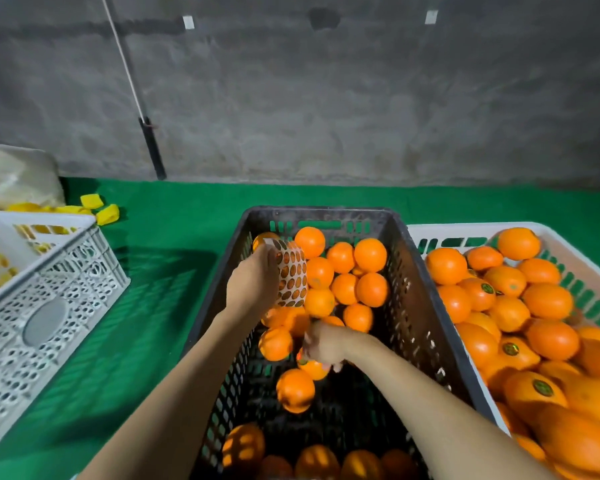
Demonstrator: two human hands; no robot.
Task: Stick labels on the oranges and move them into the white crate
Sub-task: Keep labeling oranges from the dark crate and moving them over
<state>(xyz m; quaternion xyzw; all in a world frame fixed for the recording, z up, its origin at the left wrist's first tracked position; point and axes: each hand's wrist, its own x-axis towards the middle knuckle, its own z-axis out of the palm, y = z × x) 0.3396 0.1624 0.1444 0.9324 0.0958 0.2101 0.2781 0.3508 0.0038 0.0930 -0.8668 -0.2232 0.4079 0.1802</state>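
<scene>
The oranges are bright, smooth-skinned and roundish. About twenty lie in the dark slatted crate [426, 306] in the middle of the green counter [174, 271], though some are hidden under others or in shadow at the near end. They are heaped at the far end, with a few loose ones nearer the person. None of those in clear view there shows a label.

The white crate [447, 232] stands just beside the dark one on its right, touching it, and is piled with more oranges. Three of these plainly carry a small round green label, one being the labelled orange [534, 393] near the front.

The left hand [253, 282] reaches over the dark crate, its fingers curled round a curved label sheet [291, 277] covered in rows of dark round stickers. The right hand [324, 344] is blurred, with its fingers pointing down onto one orange [312, 368] in the dark crate. It cannot be told whether they grip it or pinch a sticker.

A second white crate [49, 306] stands well apart at the left, with yellow pieces inside and behind it.
</scene>
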